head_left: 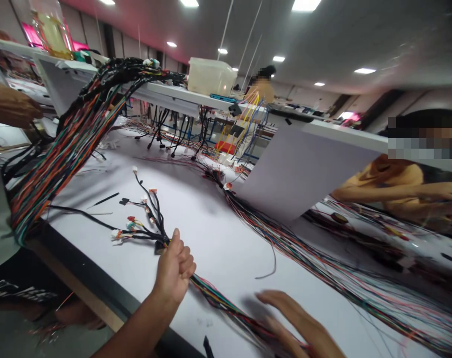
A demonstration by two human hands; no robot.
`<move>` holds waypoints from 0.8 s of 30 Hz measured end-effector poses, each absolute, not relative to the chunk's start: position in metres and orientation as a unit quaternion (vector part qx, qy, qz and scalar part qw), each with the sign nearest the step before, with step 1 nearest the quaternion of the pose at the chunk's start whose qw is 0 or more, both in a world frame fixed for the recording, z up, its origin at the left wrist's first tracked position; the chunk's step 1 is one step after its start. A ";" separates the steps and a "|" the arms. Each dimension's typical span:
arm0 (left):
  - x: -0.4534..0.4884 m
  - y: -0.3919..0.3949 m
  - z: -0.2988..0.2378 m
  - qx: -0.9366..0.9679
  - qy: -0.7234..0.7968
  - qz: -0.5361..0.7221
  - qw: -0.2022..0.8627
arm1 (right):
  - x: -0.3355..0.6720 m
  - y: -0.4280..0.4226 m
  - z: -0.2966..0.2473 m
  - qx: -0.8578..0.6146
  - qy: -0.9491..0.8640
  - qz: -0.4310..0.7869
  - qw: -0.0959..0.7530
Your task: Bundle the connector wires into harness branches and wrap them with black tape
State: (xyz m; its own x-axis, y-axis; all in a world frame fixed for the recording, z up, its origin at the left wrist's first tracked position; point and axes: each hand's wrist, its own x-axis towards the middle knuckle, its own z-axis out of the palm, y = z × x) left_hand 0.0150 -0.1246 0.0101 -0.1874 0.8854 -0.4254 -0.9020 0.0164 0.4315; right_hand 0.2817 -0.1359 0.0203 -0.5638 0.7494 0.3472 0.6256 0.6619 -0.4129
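As left fingers (183, 257) grip the wire harness (214, 297), right fingers (281, 304) hover near.

Big open workshop. Grey panel ceiling (360, 40) with round downlights (365, 71) and rectangular fixtures (306, 5), reddish tint toward upper left. Thin white rods (226, 25) drop from ceiling at top centre. Beige wall panels (125, 47) with dark pillars (109, 40) run along upper left. White surface (211, 248) fills the centre, dark edge (87, 283) at lower left, grey floor (20, 333) below it. Raised white shelf (166, 94) crosses mid-frame, carrying a translucent plastic box (211, 77). Glass jar (50, 32) sits upper left. More benches (304, 112) recede at right.
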 end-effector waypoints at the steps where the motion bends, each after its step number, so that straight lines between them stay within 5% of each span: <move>1: 0.016 -0.125 0.010 -0.012 0.318 0.701 0.638 | 0.248 -0.131 0.029 -0.399 -0.861 0.216 0.229; 5: 0.016 -0.127 0.011 -0.005 0.313 0.705 0.636 | 0.158 -0.107 0.035 -0.325 -0.716 0.614 0.063; 9: 0.015 -0.127 0.008 -0.007 0.311 0.699 0.644 | 0.142 -0.095 0.014 -0.304 -0.553 0.776 -0.007; 13: 0.015 -0.125 0.005 -0.018 0.322 0.695 0.643 | 0.148 -0.105 0.007 -0.358 -0.584 0.728 0.031; 19: 0.017 -0.118 0.013 -0.048 0.315 0.709 0.629 | 0.149 -0.121 0.012 -0.410 -0.823 0.386 0.072; 24: 0.028 -0.134 0.007 -0.089 0.248 0.719 0.643 | 0.150 -0.121 0.006 -0.387 -0.848 0.354 0.082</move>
State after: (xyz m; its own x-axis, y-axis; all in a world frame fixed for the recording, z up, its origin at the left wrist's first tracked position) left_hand 0.0277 -0.1345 0.0072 -0.1578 0.8805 -0.4469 -0.9688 -0.0505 0.2427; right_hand 0.1498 -0.1211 0.0057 -0.6874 0.7137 -0.1346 0.5979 0.4509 -0.6628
